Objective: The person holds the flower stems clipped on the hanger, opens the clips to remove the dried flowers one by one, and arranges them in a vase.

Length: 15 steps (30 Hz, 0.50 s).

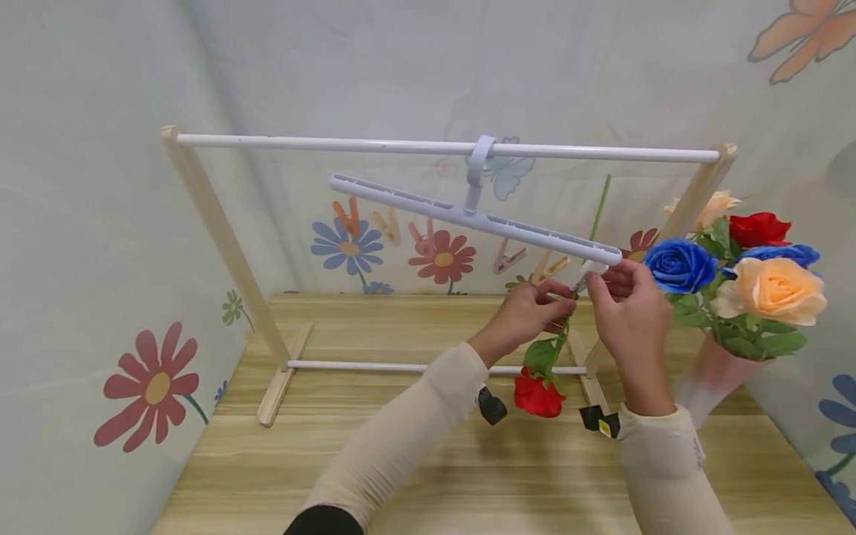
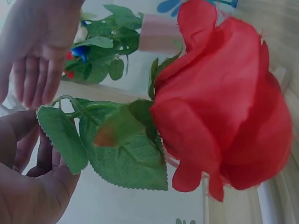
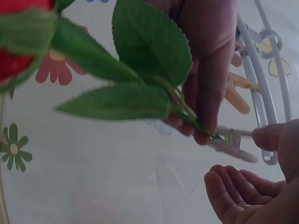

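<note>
A red artificial rose [image 1: 539, 394] hangs bloom down, its green stem reaching up past the right end of a pale hanger [image 1: 408, 204]. My left hand [image 1: 524, 312] pinches the stem just above the leaves; the bloom fills much of the left wrist view. A white clothespin [image 3: 233, 149] is at the stem beside the left fingertips, under the hanger's end. My right hand [image 1: 631, 319] is at this clothespin. In the right wrist view its thumb touches one clothespin leg, while the loosely bent fingers stay apart from the other leg.
The tilted hanger hooks over the white rod [image 1: 301, 143] of a wooden-sided rack. Several colored clothespins, including an orange clothespin [image 1: 347, 218] and a pink clothespin [image 1: 422, 238], hang along it. A pink-white vase [image 1: 718, 371] with blue, peach and red roses stands right on the wooden table [image 1: 401, 461].
</note>
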### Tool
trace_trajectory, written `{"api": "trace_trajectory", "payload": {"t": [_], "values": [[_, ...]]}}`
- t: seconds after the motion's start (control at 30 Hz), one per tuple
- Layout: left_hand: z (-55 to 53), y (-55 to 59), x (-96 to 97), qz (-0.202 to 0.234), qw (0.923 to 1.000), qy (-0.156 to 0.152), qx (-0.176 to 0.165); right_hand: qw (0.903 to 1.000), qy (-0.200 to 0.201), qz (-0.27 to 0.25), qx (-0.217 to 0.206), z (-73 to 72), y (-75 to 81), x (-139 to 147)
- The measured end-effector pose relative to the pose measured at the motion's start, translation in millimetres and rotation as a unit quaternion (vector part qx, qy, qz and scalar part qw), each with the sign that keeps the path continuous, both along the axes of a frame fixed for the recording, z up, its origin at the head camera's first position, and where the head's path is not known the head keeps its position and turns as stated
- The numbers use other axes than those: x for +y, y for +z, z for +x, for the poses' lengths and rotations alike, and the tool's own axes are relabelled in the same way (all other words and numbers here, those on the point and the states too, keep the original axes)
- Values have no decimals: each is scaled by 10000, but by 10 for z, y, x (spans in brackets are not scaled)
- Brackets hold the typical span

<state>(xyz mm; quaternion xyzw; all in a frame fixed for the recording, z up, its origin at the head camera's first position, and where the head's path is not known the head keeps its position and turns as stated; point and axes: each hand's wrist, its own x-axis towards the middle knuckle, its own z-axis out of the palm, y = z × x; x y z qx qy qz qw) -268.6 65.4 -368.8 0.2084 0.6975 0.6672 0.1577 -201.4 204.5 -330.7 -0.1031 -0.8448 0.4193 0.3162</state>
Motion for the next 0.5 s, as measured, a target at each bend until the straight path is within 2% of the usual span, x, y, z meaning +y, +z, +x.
{"api": "trace_trajectory", "payload": {"t": [0.23,0.5], "values": [[51,-2,54,114,9997,201,-120,9993,-164,-218,267,-48,9,-90],[77,10,74,135,9995,236,-190,9978,-304,-246,533,-81,10,-129]]}}
